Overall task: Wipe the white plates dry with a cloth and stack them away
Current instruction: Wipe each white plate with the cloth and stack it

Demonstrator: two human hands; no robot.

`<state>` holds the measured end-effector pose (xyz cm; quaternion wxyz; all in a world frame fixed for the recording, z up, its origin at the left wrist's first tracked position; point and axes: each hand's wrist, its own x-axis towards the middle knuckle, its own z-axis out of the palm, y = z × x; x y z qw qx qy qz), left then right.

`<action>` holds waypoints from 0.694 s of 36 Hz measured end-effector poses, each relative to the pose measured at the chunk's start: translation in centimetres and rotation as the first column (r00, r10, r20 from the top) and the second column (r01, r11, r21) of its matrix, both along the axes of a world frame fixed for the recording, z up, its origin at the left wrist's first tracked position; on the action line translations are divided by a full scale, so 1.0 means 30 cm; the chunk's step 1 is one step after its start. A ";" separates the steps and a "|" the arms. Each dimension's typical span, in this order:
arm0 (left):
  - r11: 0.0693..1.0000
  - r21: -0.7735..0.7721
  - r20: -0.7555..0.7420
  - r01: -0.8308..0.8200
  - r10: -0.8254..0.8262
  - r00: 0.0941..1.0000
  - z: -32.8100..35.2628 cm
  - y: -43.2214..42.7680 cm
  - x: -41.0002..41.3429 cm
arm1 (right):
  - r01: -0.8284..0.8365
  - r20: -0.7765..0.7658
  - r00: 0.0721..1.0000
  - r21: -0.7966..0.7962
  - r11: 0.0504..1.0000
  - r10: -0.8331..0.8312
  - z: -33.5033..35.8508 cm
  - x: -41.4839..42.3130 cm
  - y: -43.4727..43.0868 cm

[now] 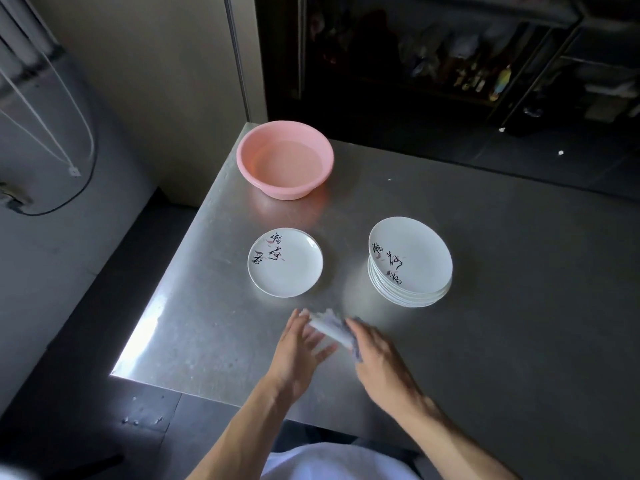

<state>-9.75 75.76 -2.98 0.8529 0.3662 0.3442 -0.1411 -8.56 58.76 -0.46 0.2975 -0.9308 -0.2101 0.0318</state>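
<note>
White plates [410,258] stacked on the table [502,271], one plate [285,263] alone nearby, look hard, slippy & breakable (hold by the rim), while right hand [381,358] curls round soft cloth [329,327], left hand [298,351] straight-fingered against it.

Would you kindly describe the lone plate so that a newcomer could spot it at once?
On the steel table, find the pink basin at the far left corner. Just in front of it, towards the person, lies a white plate with black brushwork. Unlike the stacked plates to its right, it sits alone on the metal.
</note>
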 end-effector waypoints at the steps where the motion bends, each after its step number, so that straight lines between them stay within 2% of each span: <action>1: 0.993 0.107 -0.040 0.050 -0.046 0.998 0.006 0.002 0.004 | 0.136 -0.107 0.986 0.076 0.988 -0.127 0.013 0.022 -0.002; 3: 0.929 0.353 -0.089 0.115 -0.089 0.992 0.010 0.005 0.001 | 0.407 -0.367 0.870 0.154 0.901 -0.330 0.025 0.060 -0.002; 4: 0.905 0.404 -0.110 0.134 -0.098 0.989 -0.002 0.008 -0.006 | 0.510 -0.478 0.794 0.185 0.840 -0.376 0.028 0.072 -0.001; 6: 0.914 0.365 -0.146 0.174 -0.129 0.981 -0.031 0.019 -0.023 | 0.651 -0.644 0.650 0.200 0.732 -0.403 0.016 0.080 -0.012; 7: 0.928 0.322 -0.152 0.190 -0.147 0.977 -0.036 0.023 -0.037 | 0.681 -0.686 0.612 0.205 0.703 -0.393 0.008 0.076 -0.019; 11: 0.947 0.239 -0.110 0.217 -0.195 0.975 -0.056 0.044 -0.090 | 0.715 -0.676 0.609 0.243 0.655 -0.414 -0.025 0.061 -0.040; 16: 0.948 0.248 -0.143 0.199 -0.167 0.976 -0.061 0.061 -0.106 | 0.826 -0.602 0.547 0.276 0.490 -0.582 -0.044 0.057 -0.033; 17: 0.948 0.250 -0.151 0.195 -0.160 0.976 -0.061 0.062 -0.110 | 0.814 -0.570 0.568 0.281 0.509 -0.594 -0.049 0.053 -0.030; 18: 0.948 0.254 -0.158 0.194 -0.157 0.975 -0.061 0.062 -0.113 | 0.779 -0.539 0.609 0.270 0.565 -0.582 -0.055 0.047 -0.022; 21: 0.936 0.276 -0.163 0.221 -0.181 0.970 -0.053 0.043 -0.114 | 0.556 -0.445 0.784 0.191 0.809 -0.433 -0.069 0.031 0.027; 23: 0.925 0.281 -0.150 0.256 -0.221 0.964 -0.044 0.021 -0.109 | 0.299 -0.319 0.905 0.009 0.954 -0.280 -0.101 0.035 0.062; 25: 0.920 0.277 -0.128 0.278 -0.251 0.959 -0.032 0.001 -0.099 | 0.083 -0.357 0.920 -0.234 0.969 -0.165 -0.122 0.029 0.101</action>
